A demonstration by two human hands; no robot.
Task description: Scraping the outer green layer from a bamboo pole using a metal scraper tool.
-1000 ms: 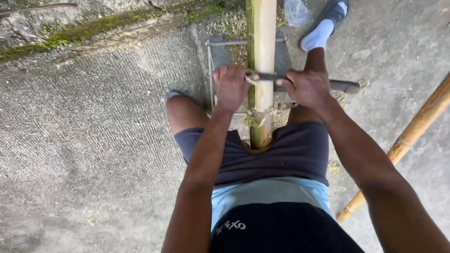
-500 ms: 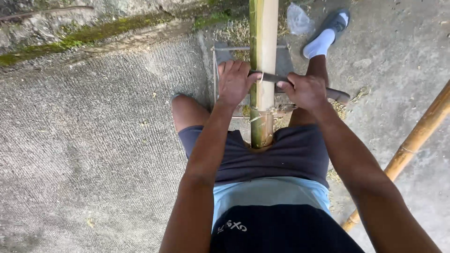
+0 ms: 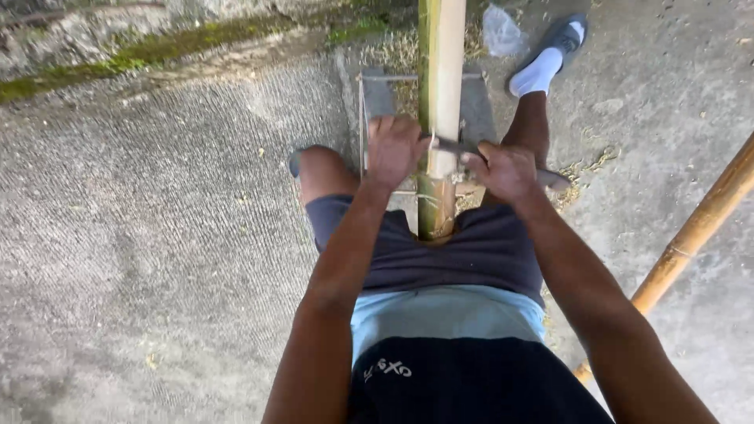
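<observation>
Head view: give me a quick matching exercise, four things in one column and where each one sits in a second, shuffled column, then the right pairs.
Things:
1. bamboo pole
2. blade
3. second bamboo pole
4. plastic bag

Places:
A. crumpled on the concrete at the top, near the sock and shoe
B. lying slanted along the right edge
C. running straight up between the knees
D. laid across the upright pole, gripped by the left hand and right hand

Pairs: 1-C, 2-D, 3-B, 4-A
</observation>
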